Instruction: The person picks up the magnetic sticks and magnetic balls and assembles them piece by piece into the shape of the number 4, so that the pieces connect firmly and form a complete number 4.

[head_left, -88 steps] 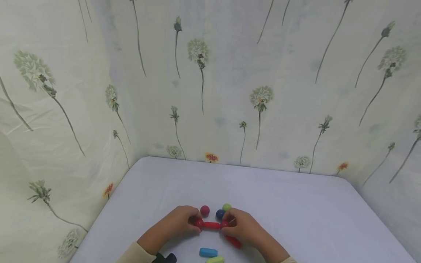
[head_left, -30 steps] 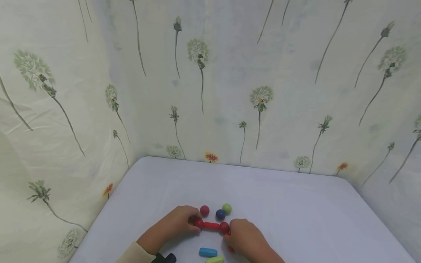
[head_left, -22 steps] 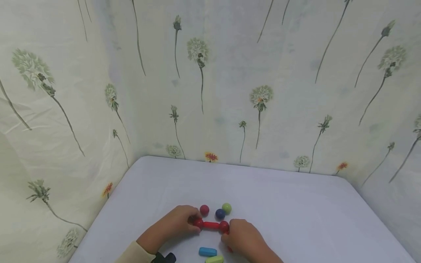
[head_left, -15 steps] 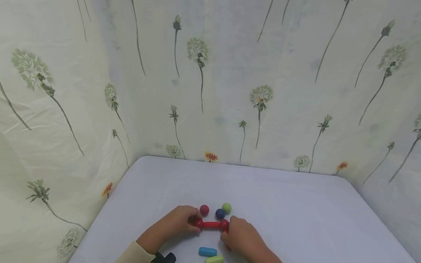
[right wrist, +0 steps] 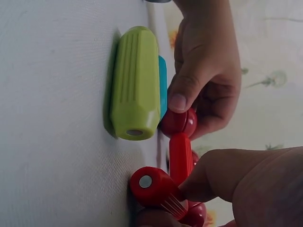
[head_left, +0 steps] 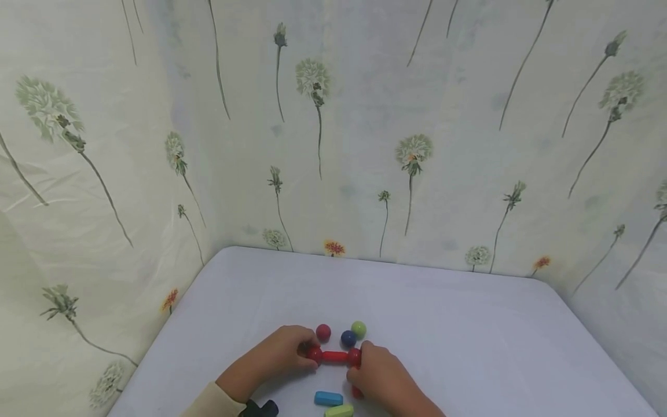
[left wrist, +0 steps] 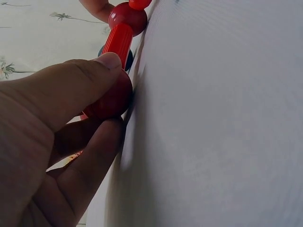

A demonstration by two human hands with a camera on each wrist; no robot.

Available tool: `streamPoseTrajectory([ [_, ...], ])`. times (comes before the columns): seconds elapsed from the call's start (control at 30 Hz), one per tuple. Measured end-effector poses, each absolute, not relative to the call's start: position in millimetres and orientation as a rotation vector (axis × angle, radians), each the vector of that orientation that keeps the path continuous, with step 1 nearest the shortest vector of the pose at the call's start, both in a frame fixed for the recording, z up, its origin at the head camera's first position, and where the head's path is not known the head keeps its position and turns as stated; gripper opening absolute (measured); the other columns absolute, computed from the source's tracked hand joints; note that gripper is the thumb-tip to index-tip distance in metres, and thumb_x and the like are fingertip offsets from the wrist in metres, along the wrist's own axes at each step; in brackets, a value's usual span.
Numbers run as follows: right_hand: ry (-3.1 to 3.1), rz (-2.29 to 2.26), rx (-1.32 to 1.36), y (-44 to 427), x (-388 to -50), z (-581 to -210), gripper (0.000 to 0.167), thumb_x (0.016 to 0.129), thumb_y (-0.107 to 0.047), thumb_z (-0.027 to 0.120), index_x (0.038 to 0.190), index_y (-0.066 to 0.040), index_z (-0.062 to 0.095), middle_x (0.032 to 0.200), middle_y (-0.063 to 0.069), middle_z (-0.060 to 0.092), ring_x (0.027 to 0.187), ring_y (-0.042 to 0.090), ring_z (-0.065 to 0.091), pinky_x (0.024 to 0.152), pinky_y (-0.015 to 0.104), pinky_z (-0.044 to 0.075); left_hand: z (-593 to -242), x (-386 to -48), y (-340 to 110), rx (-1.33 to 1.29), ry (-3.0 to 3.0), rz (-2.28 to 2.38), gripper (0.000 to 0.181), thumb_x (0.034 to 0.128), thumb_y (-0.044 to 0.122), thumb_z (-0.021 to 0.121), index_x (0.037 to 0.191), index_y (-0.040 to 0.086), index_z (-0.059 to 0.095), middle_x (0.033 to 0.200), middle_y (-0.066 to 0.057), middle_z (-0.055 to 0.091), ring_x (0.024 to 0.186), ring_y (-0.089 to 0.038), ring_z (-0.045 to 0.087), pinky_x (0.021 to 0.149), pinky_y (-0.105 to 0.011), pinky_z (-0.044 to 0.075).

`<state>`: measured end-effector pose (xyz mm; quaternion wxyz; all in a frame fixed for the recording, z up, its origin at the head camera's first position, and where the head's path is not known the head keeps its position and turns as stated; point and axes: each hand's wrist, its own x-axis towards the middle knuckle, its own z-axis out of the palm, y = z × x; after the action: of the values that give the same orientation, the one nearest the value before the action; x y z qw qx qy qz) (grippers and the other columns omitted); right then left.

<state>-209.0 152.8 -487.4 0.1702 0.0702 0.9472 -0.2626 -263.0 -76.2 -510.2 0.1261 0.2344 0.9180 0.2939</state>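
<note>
My left hand (head_left: 289, 348) pinches a red ball (left wrist: 110, 99) between thumb and fingers, low at the table. A ridged red rod (head_left: 335, 356) runs from that ball to another red ball (head_left: 354, 355) on the right. My right hand (head_left: 384, 375) grips a second red rod (right wrist: 152, 187), which meets the right ball and points toward me. A metal disc (right wrist: 145, 181) shows in its free end in the right wrist view. In the head view my fingers hide most of this rod.
Behind the rods lie a loose crimson ball (head_left: 323, 332), a dark blue ball (head_left: 348, 339) and a lime green ball (head_left: 358, 329). A blue rod (head_left: 328, 398) and a lime rod (head_left: 339, 411) lie in front. Flowered cloth (head_left: 359, 145) hangs behind the white table (head_left: 443, 324).
My right hand has shifted from the right ball to the second red rod. That rod has swung from a rightward slant to point nearly straight toward me. My left hand has stayed put.
</note>
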Motion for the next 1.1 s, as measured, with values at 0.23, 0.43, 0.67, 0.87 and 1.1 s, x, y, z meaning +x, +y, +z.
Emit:
streamPoseTrajectory([
  [0.23, 2.702, -0.719, 0.160, 155, -212, -484, 0.044, 0.080, -0.025, 0.085, 0.111, -0.004, 0.062, 0.079, 0.010, 0.060, 0.067, 0.023, 0.060, 0.063, 0.034, 0.052, -506, -263, -77, 0.689, 2.685, 0.854, 0.026, 0.0817, 0.031, 0.091, 0.101, 0.028, 0.074, 0.086, 0.016, 0.063, 0.081, -0.007, 0.058, 0.078, -0.025, 0.054],
  [0.43, 2.730, -0.707, 0.172, 156, -212, -484, 0.046, 0.083, -0.030, 0.083, 0.115, -0.004, 0.063, 0.078, 0.008, 0.060, 0.068, 0.021, 0.059, 0.063, 0.033, 0.051, -508, -262, -77, 0.688, 2.675, 0.862, 0.027, 0.0812, 0.030, 0.092, 0.102, 0.028, 0.074, 0.086, 0.015, 0.063, 0.081, -0.007, 0.058, 0.078, -0.025, 0.054],
  [0.67, 2.980, -0.730, 0.161, 168, -223, -481, 0.038, 0.094, -0.036, 0.070, 0.121, -0.010, 0.066, 0.077, -0.001, 0.060, 0.070, 0.018, 0.055, 0.061, 0.032, 0.049, -510, -261, -75, 0.697, 2.687, 0.869, 0.026, 0.0815, 0.031, 0.091, 0.101, 0.028, 0.074, 0.085, 0.016, 0.063, 0.080, -0.007, 0.058, 0.077, -0.025, 0.054],
  [0.87, 3.155, -0.840, 0.039, 178, -238, -497, 0.028, 0.094, -0.029, 0.072, 0.118, -0.016, 0.068, 0.099, 0.000, 0.059, 0.088, 0.015, 0.057, 0.078, 0.035, 0.058, -511, -261, -76, 0.705, 2.682, 0.866, 0.025, 0.0822, 0.032, 0.091, 0.101, 0.029, 0.074, 0.085, 0.016, 0.063, 0.081, -0.007, 0.058, 0.078, -0.025, 0.053],
  [1.1, 3.157, -0.938, 0.016, 186, -250, -509, 0.032, 0.093, -0.025, 0.074, 0.125, -0.020, 0.066, 0.117, 0.002, 0.061, 0.112, 0.020, 0.060, 0.098, 0.047, 0.057, -512, -262, -77, 0.700, 2.679, 0.885, 0.026, 0.0820, 0.032, 0.091, 0.101, 0.028, 0.074, 0.086, 0.016, 0.063, 0.081, -0.007, 0.058, 0.078, -0.025, 0.053],
])
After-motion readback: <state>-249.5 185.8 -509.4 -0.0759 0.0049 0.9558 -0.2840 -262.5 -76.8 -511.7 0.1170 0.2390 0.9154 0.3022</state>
